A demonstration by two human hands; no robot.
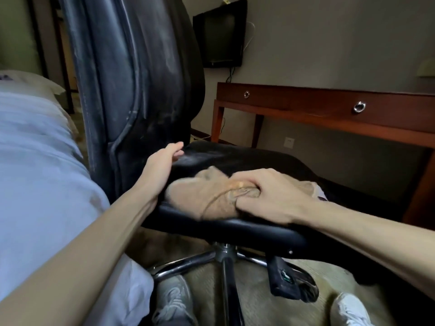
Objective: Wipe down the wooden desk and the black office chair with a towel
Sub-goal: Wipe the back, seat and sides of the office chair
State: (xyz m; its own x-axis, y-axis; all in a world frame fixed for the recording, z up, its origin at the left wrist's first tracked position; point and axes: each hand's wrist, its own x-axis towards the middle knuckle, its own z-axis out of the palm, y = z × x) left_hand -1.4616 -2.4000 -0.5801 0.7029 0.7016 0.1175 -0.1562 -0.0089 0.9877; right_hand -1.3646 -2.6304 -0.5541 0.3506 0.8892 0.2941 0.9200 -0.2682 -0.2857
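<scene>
The black office chair fills the middle of the head view, its worn backrest rising at the left. A tan towel lies bunched on the near part of the seat. My right hand grips the towel from the right, fingers curled into its folds. My left hand rests on the seat's left side near the backrest, fingers straight and relaxed. The wooden desk stands behind the chair at the right, with two drawers with ring pulls.
A bed with white sheets runs along the left. A dark television hangs on the wall above the desk's left end. The chair's chrome base and my two shoes are on the carpet below.
</scene>
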